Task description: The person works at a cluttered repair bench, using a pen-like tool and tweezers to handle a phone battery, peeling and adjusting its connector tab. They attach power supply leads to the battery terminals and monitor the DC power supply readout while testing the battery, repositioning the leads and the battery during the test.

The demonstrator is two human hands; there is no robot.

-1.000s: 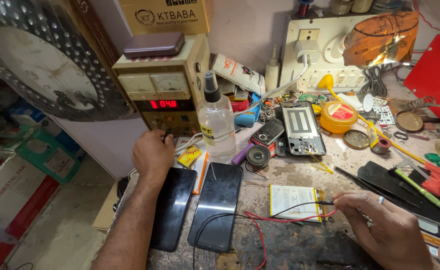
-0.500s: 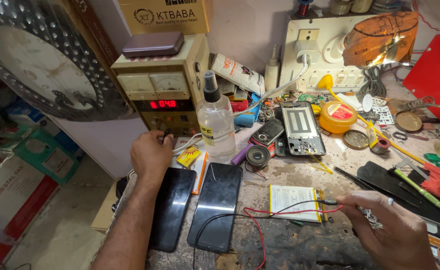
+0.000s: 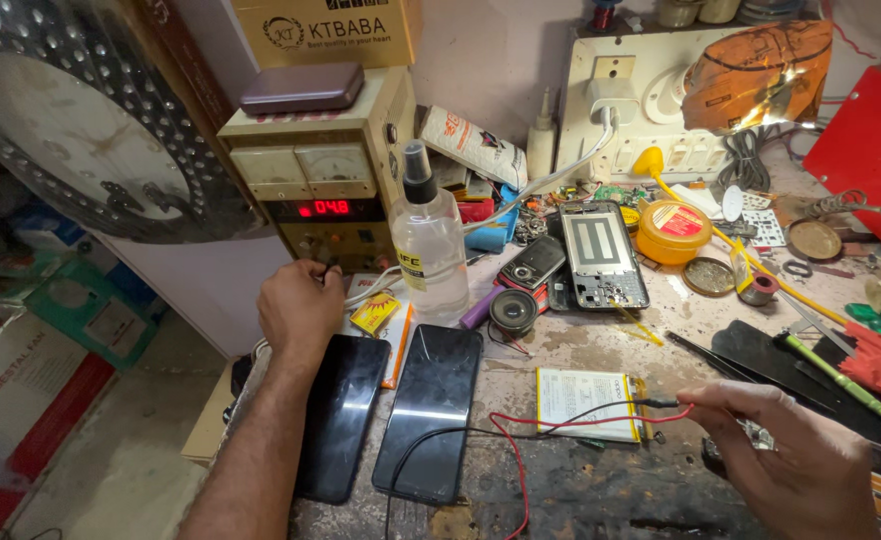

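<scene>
Reaching forward, the left hand (image 3: pixel 301 308) rests with curled fingers against the lower front of the bench power supply (image 3: pixel 316 170), at its knobs; whether it actually grips a knob cannot be told, since the fingers hide it. The supply's red digits glow on a dark display (image 3: pixel 331 208), and a flat dark case (image 3: pixel 303 87) lies on its top.

The right hand (image 3: pixel 796 460) is pinched shut on the 2 probe leads (image 3: pixel 661 410), 1 red and 1 black, holding their tips over the right edge of the phone battery (image 3: pixel 588 403). That battery, white-faced with a yellow rim, lies flat on the worn bench (image 3: pixel 601 500), between the right hand and the 2 phones. The red and black wires trail leftward from it across the bench and over the nearer phone.

Those 2 dark phones lie face up side by side: the left phone (image 3: pixel 341 415) just below the left hand, the right phone (image 3: pixel 431 410) beside it, their long edges nearly touching. Behind them stands a clear spray bottle (image 3: pixel 429 250), upright, just beside the supply. Further right lie a small round speaker (image 3: pixel 513 310), an opened phone frame (image 3: pixel 601 255) and a yellow tin (image 3: pixel 673 230). Black tweezers (image 3: pixel 706 352) lie above the right hand.
</scene>
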